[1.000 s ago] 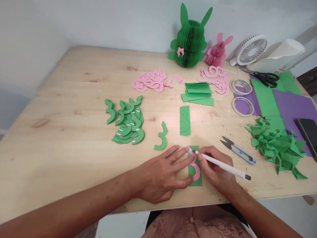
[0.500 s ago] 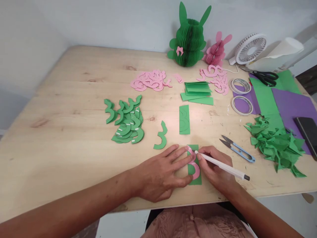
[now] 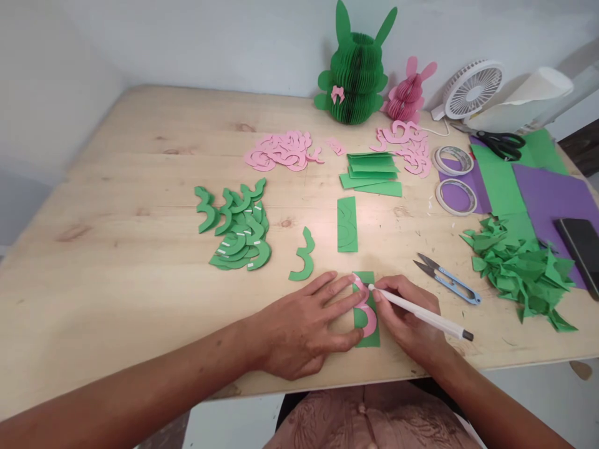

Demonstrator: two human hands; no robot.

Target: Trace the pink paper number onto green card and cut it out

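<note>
My left hand (image 3: 304, 327) lies flat with fingers spread, pressing a pink curved paper template (image 3: 369, 321) onto a green paper strip (image 3: 373, 341). In my right hand (image 3: 412, 315) is a white pen (image 3: 423, 310), its tip touching the template's upper right edge. Just above them rests another green strip (image 3: 347, 224) with a wavy outline drawn on it. A single green wavy cutout (image 3: 303, 257) sits above my left hand. Farther left is a pile of similar green cutouts (image 3: 243, 234). Thread snips (image 3: 448, 279) with blue handles lie right of my right hand.
Green paper scraps (image 3: 524, 271) and a phone (image 3: 578, 252) are at the right. Behind stand a green paper rabbit (image 3: 358, 78), a pink one (image 3: 406, 96) and a fan (image 3: 473, 90). Tape rolls (image 3: 456, 197), black scissors (image 3: 503, 143), folded green strips (image 3: 372, 168) and pink cutouts (image 3: 279, 151) lie mid-table.
The view has shifted very slightly. Both hands, the pen and the template stay in nearly the same place; any pen movement is too small to make out.
</note>
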